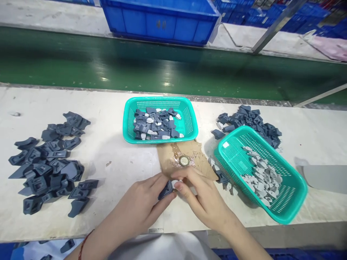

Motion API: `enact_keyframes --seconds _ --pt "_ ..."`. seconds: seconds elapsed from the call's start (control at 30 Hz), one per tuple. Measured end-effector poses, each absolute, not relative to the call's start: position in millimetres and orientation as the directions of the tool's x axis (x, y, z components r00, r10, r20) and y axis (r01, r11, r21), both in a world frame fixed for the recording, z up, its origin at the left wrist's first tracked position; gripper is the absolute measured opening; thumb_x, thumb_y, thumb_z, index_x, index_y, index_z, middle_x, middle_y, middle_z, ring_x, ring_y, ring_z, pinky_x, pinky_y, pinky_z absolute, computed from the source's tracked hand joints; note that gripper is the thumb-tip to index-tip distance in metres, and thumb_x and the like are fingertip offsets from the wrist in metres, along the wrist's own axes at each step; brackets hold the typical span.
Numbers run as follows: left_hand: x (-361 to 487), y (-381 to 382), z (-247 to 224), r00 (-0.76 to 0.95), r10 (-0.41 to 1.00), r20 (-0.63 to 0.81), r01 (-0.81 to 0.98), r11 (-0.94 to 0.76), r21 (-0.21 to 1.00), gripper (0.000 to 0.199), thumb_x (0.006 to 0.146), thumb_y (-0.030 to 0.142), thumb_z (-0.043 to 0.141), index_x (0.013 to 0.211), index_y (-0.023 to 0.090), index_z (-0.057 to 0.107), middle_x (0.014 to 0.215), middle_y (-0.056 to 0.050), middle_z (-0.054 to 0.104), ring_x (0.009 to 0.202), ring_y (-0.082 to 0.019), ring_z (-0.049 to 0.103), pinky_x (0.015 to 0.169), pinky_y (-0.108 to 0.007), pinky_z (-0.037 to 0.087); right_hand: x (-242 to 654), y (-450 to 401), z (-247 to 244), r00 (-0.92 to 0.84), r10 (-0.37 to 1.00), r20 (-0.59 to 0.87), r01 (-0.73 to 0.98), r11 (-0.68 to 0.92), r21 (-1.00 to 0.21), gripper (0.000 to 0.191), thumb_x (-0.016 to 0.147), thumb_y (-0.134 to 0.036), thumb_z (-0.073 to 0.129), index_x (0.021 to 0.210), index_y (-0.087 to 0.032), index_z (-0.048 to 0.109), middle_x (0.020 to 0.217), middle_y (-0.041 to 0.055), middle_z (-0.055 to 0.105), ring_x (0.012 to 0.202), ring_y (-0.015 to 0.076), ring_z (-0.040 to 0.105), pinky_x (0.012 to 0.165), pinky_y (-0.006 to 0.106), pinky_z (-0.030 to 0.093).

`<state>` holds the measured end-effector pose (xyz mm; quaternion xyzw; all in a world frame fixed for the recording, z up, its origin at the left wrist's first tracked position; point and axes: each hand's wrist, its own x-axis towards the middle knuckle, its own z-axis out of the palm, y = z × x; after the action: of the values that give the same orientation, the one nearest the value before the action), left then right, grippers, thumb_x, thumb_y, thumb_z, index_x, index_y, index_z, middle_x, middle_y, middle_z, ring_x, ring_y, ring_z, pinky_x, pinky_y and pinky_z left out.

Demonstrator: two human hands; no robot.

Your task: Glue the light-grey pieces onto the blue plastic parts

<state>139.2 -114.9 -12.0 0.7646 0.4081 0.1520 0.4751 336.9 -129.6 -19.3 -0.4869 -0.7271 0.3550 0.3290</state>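
My left hand (pixel 148 198) is closed around a dark grey plastic part (pixel 165 190), low over the front of the table. Between the thumb and fingers of my right hand (pixel 202 196) is a small white plastic piece (pixel 175 183), which meets the right end of the dark part. Whether the two are joined I cannot tell. Just beyond my fingers, a round metal disc (pixel 184 160) sits on a piece of brown cardboard (pixel 169 155). Behind it stands a green basket (pixel 159 141) holding dark parts, several with white pieces on them.
Loose dark parts (pixel 40 168) are heaped at the left. On the right, a tilted green basket (pixel 294 180) of white pieces leans by another dark heap (pixel 249 119). Small pieces (pixel 222 177) lie beside it. A blue crate (pixel 162 25) stands across the green floor (pixel 130 68).
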Motion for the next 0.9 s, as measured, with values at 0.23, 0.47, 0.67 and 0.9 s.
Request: enact_keyframes --seconds 0.23,0.47,0.67,0.9 --pt "139 -115 -10 0.666 0.681 -0.305 0.492 -0.094 0.865 0.035 0.106 0.044 0.035 0.085 0.022 0.051 0.076 -0.001 0.06 0.069 -0.019 0.059 0.062 -0.03 0.035 337 -130 -19 -0.467 0.854 0.229 0.646 0.507 -0.571 0.039 0.109 -0.026 0.029 0.077 -0.023 0.05 0.068 0.0022 0.057 0.064 0.0187 0.052 0.06 0.032 0.042" --pt "144 -111 -7 0.656 0.673 -0.341 0.447 0.018 0.894 0.032 0.105 0.043 0.039 0.088 0.021 0.056 0.08 -0.002 0.064 0.071 -0.021 0.059 0.066 -0.029 0.038 335 -130 -18 -0.446 0.854 0.268 0.651 0.515 -0.557 0.039 0.11 -0.025 0.028 0.077 -0.023 0.049 0.066 0.0021 0.057 0.062 0.0186 0.053 0.058 0.031 0.04" --pt "153 -105 1 0.699 0.675 -0.235 0.349 -0.036 0.936 0.023 0.102 0.034 0.05 0.09 0.021 0.065 0.081 -0.003 0.069 0.07 -0.02 0.062 0.063 -0.027 0.043 344 -136 -5 -0.412 0.887 0.21 0.653 0.448 -0.611 0.037 0.109 -0.026 0.032 0.079 -0.022 0.052 0.072 0.0037 0.06 0.068 0.0197 0.057 0.06 0.031 0.042" --pt "140 -53 13 0.481 0.871 0.095 0.641 -0.424 0.64 0.032 0.101 0.04 0.05 0.117 0.017 0.065 0.106 -0.011 0.071 0.096 -0.028 0.067 0.085 -0.036 0.052 437 -146 0 0.053 0.999 0.012 0.856 -0.04 -0.516 0.027 0.102 -0.044 0.048 0.095 -0.025 0.066 0.094 0.0089 0.071 0.087 0.0275 0.066 0.071 0.037 0.049"
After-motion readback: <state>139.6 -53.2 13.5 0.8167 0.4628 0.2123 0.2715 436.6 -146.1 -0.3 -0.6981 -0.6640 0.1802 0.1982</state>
